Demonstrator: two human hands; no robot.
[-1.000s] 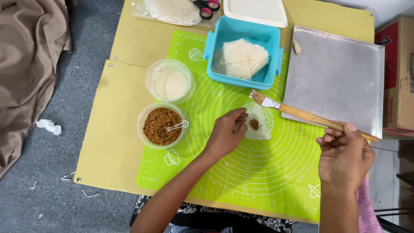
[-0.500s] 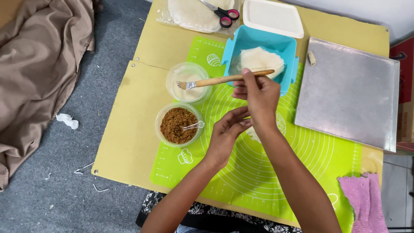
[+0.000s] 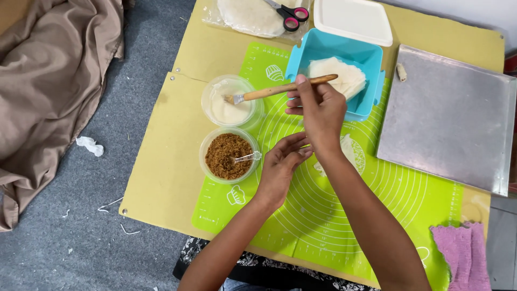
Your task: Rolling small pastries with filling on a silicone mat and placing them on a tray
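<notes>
My right hand (image 3: 319, 110) grips a wooden-handled pastry brush (image 3: 269, 92), its bristles dipped in a clear bowl of white paste (image 3: 229, 102). My left hand (image 3: 280, 167) rests flat on the green silicone mat (image 3: 344, 215), fingers apart, beside a thin white pastry wrapper (image 3: 350, 153) that my right wrist partly hides. A clear bowl of brown crumbly filling (image 3: 226, 155) with a small spoon stands just left of my left hand. A blue tub (image 3: 371, 56) holding stacked white wrappers sits behind my right hand.
A metal baking tray (image 3: 447, 116) lies at the right with a small rolled piece (image 3: 400, 71) by its corner. White lid (image 3: 353, 19), scissors (image 3: 288, 15) on a plastic bag, pink cloth (image 3: 466, 253), and brown fabric (image 3: 48, 91) on grey carpet.
My right hand carried the brush from the right side of the mat across to the left and lowered its bristles into the white paste bowl. My left hand stayed by the wrapper.
</notes>
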